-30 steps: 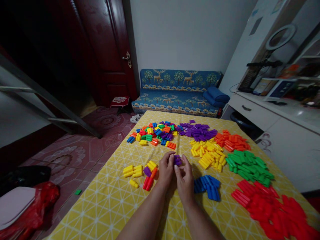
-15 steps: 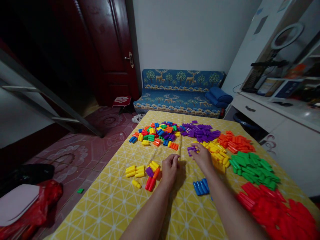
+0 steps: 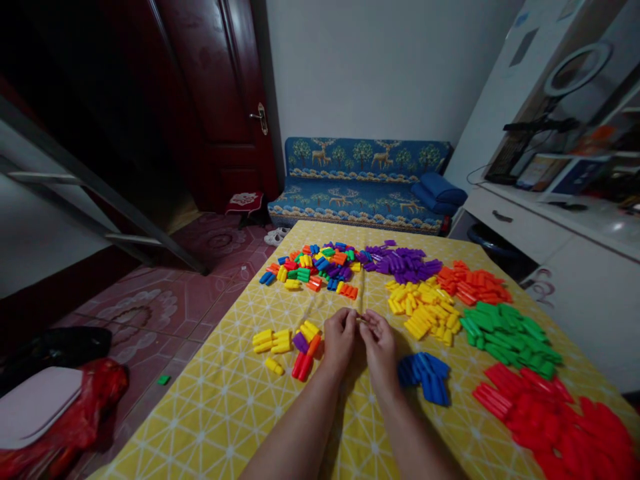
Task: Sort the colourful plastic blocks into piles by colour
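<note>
My left hand and my right hand meet at the middle of the yellow tablecloth. Their fingers are curled and the fingertips pinch together over something small that I cannot make out. Just left of my left hand lies a little cluster of yellow blocks and purple, orange and red blocks. A small blue pile lies right of my right hand. The yellow pile sits beyond it.
Further back lie a mixed-colour pile, a purple pile and an orange pile. A green pile and a red pile fill the right side. A blue sofa stands behind the table, and white cabinets stand at the right.
Both hands held a purple block a second ago. My right hand carried it out toward the purple pile, then came back beside my left hand without it.
</note>
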Motion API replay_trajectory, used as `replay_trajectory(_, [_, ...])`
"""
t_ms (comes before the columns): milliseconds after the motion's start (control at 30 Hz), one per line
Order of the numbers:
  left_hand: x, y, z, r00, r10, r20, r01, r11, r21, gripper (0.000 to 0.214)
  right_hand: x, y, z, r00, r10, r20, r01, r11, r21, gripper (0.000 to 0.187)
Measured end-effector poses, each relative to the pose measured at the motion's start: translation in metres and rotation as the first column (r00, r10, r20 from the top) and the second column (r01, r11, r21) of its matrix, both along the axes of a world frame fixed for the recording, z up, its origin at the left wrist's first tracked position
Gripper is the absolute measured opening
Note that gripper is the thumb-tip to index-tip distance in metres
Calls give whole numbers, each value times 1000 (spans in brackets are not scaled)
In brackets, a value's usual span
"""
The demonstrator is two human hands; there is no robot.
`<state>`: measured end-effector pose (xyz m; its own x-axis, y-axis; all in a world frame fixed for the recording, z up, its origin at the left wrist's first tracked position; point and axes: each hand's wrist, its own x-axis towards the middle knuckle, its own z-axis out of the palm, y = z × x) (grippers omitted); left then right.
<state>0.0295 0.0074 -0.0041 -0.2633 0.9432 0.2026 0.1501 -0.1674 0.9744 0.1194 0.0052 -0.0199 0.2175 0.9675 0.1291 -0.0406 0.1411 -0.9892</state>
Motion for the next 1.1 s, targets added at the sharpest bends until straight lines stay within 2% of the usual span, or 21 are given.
replay_trajectory(100, [-1,-1,-1,1000,-12,-6,12,1000,0,30,-1,-7,-8,992,-4,123,1,1000,23,38])
replay_trajectory(233, [-1,-2,-1,1000,-1,-30,1,1000,1,30,1,-6,-8,969,-14,246,-2,998,66,34])
replay_trajectory(500, [0,-5,2,999,5,-46,-6,999,-36,27,-2,-8,-3,967,-16,254,-1,998,69,31])
replay_trajectory(567, [-2,-8,8,996,-39,-85,34,998,-58,21,-3,-8,-3,968,-12,252,-4,998,64,31])
replay_trajectory(667, [-14,-6,23,965,-113,-235,99,993,-70,14,-4,-9,-4,974,22,227,-34,998,48,31])
replay_trajectory(733, [-31,6,36,948,-23,-316,30,999,17,17,-5,-9,-7,978,29,206,-39,998,44,31])
replay_trajectory(833, [-66,39,50,890,162,-425,-108,983,149,18,-5,-9,-8,977,12,215,-22,999,43,30])
replay_trajectory(933, [-99,80,57,739,325,-590,-241,946,218,20,-5,-9,-6,973,29,228,-41,998,47,27])
replay_trajectory(1033, [-119,114,58,601,355,-716,-313,929,198,27,-5,-10,-2,970,29,242,-47,997,68,23])
replay_trajectory(1100, [-126,128,57,542,289,-789,-315,940,128,34,-5,-11,0,963,29,266,-51,996,74,21])
